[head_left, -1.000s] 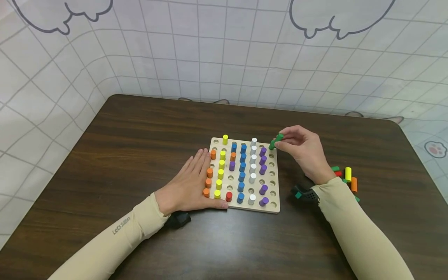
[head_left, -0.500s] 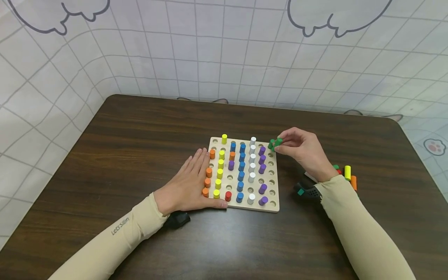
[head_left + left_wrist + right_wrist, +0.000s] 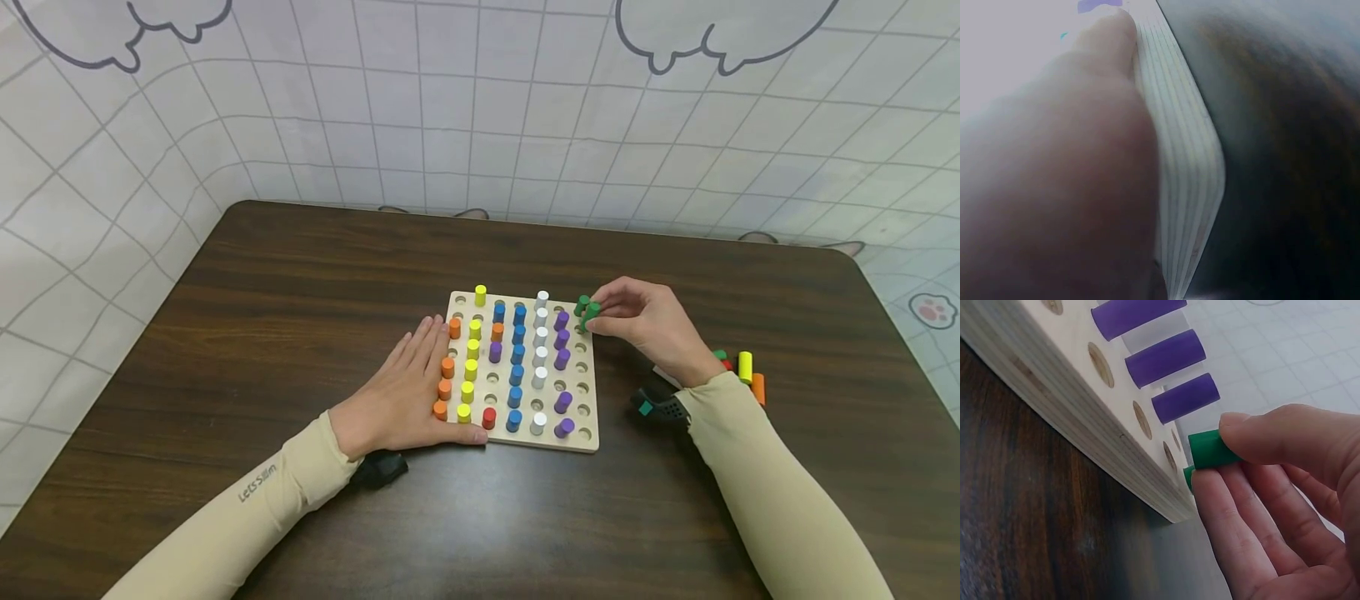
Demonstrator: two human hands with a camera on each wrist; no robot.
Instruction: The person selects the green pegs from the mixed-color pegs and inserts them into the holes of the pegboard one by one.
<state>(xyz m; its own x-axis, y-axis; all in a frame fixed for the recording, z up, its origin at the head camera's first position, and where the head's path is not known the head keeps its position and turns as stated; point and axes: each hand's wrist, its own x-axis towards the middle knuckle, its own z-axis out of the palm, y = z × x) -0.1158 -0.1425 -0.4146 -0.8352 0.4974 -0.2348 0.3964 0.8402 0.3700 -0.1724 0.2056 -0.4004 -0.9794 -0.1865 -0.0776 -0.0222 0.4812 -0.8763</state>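
Note:
A wooden pegboard lies on the table, with pegs in several colours standing in its holes. My left hand lies flat along its left side, fingers straight and thumb along the near edge; the left wrist view shows the thumb by the board's side. Between thumb and fingers my right hand pinches a green peg, held over the right column near its far end. Another green peg stands in the far right corner hole, mostly hidden in the right wrist view. Purple pegs stand in the neighbouring column.
Loose pegs lie right of the board, including a yellow peg and an orange peg; red and green ones are partly hidden by the right forearm. A patterned white cloth hangs behind the dark wooden table.
My right hand has moved slightly toward me with the pinched green peg, from beside the corner peg to the hole nearer me. The left hand has stayed put.

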